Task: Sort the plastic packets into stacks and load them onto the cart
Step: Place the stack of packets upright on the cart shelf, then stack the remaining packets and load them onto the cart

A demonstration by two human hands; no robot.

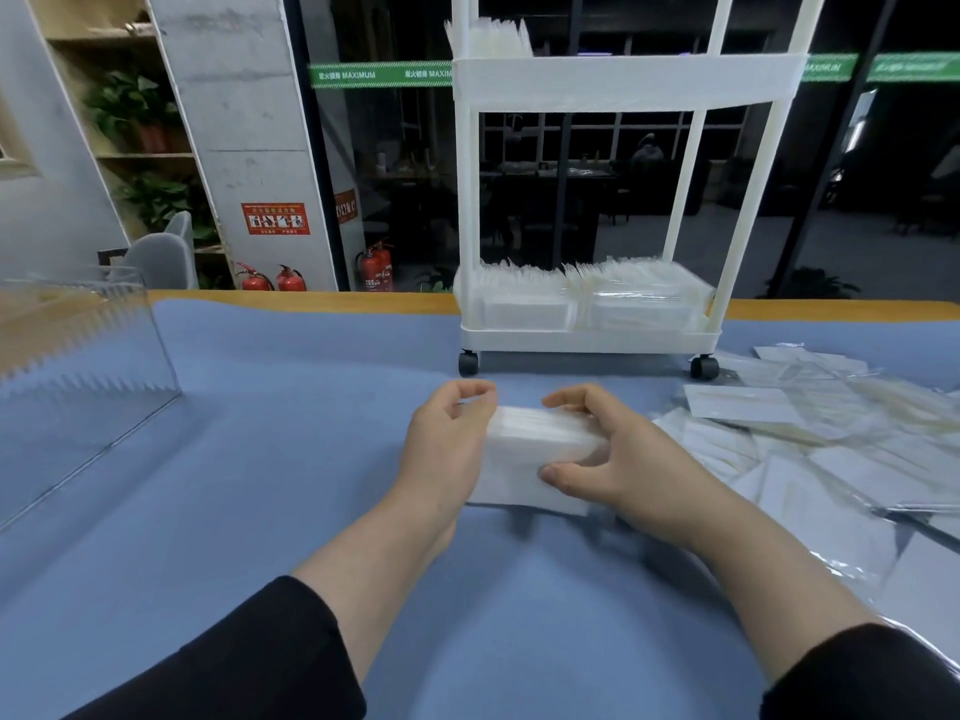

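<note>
A white stack of plastic packets (524,449) sits at the middle of the blue table, held between both hands. My left hand (447,449) grips its left end with curled fingers. My right hand (608,454) grips the right end, fingers over the top and thumb on the near side. Loose packets (831,449) lie spread in a pile at the right. The white wheeled cart (589,335) stands on the table just behind the stack. Its bottom tray holds two rows of packets (587,293), and more packets (488,39) stand on an upper shelf.
A clear plastic box (78,366) stands at the left of the blue table mat (285,459). The table's wooden far edge (311,296) runs behind the cart. Beyond it are a glass wall, fire extinguishers (376,267) and shelves with plants.
</note>
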